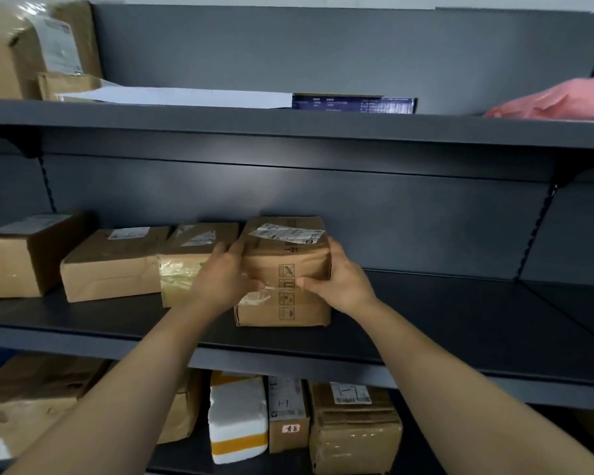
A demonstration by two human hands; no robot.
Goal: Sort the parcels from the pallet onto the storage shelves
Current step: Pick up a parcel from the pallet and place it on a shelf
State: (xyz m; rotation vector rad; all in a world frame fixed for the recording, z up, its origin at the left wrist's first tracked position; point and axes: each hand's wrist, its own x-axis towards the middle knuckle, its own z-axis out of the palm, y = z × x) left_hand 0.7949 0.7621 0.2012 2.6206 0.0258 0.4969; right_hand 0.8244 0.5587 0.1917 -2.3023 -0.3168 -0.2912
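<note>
Grey shelf (443, 310), parcel (285, 255) between both hands (225, 279) (336, 282)

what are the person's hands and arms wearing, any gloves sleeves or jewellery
Nothing shows on them. The left hand and right hand are bare, with no gloves and no ring on the fingers in view. The left forearm and right forearm are uncovered down to the picture's edge, so no sleeve appears, and neither wrist carries a watch or band.
</note>
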